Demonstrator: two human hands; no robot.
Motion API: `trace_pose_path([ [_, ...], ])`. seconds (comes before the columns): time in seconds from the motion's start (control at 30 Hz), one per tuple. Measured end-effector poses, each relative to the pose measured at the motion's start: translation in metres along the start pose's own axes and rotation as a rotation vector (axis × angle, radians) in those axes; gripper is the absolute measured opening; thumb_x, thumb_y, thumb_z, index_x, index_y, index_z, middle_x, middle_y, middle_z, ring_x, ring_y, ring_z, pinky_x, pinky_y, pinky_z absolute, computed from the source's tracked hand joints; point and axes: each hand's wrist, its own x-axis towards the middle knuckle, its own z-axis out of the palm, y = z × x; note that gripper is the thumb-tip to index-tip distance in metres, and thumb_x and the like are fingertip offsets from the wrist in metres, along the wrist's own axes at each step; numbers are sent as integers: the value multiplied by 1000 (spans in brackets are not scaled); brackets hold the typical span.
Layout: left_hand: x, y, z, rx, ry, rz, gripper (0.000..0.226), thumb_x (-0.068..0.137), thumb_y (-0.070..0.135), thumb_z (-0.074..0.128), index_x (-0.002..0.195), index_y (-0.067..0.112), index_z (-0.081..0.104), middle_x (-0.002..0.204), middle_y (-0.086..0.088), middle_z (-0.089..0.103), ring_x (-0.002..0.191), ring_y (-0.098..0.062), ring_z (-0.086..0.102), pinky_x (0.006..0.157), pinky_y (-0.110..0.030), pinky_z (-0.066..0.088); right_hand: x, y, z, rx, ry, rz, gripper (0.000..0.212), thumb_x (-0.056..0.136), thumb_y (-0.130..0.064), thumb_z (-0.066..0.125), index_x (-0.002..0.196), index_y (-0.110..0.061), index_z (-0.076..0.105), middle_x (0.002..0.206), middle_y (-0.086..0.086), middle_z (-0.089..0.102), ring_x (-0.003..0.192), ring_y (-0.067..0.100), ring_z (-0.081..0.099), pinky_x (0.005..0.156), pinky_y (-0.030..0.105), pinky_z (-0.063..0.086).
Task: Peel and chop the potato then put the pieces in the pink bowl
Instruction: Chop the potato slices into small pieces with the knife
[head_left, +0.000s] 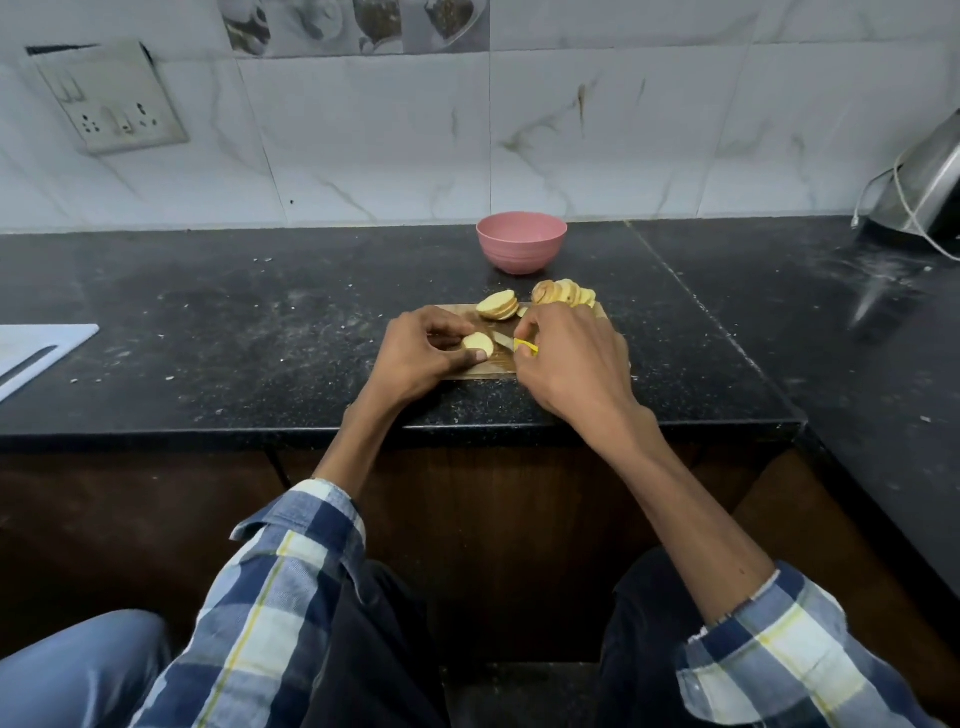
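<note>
A: How are the fingers set?
B: The left hand (415, 353) pinches the potato piece (478, 341), steadying it on the board (480, 368). The right hand (569, 358) closes around the knife (519, 345).
A: And the bowl (521, 241)?
B: It stands behind the slices (563, 293), apparently empty.

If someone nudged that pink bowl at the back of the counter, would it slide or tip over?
The pink bowl would probably slide, not tip: it stands upright, wide and low. It looks like light plastic and no potato pieces show at its rim, so a light push should move it. The speckled black counter looks smooth, offering little grip.
</note>
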Motion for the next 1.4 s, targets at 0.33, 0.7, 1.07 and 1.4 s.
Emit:
trace_pose_path([
  [0.33, 0, 1, 3, 88, 45, 11, 31, 71, 22, 93, 100, 17, 82, 98, 5, 76, 90, -9, 72, 87, -33, 59, 22, -22, -4, -48, -84, 0, 19, 86, -25, 69, 104, -17, 69, 106, 9, 66, 100, 32, 62, 77, 38, 46],
  [0.7, 3, 4, 0, 149, 33, 32, 28, 71, 23, 93, 97, 17, 84, 92, 8, 73, 85, -8, 69, 83, -35, 58, 6, -40, -12, -25, -151, 34, 22, 89, -22, 72, 111, -18, 68, 116, 9, 65, 107, 32, 61, 83, 39, 49],
  [1.07, -1, 0, -6, 116, -13, 14, 35, 75, 34, 92, 106, 23, 83, 102, 11, 76, 93, -5, 69, 90, -33, 58, -31, -24, -47, -18, -127, 87, 23, 94, -25, 67, 117, -27, 71, 119, 6, 62, 105, 27, 60, 77, 31, 39],
  [1.4, -1, -3, -4, 101, -4, 25, 33, 75, 30, 91, 106, 22, 83, 99, 9, 77, 91, -7, 71, 90, -39, 58, 1, -28, -2, -30, -21, 21, 20, 94, -25, 66, 114, -23, 70, 105, 4, 68, 95, 26, 62, 70, 34, 40],
])
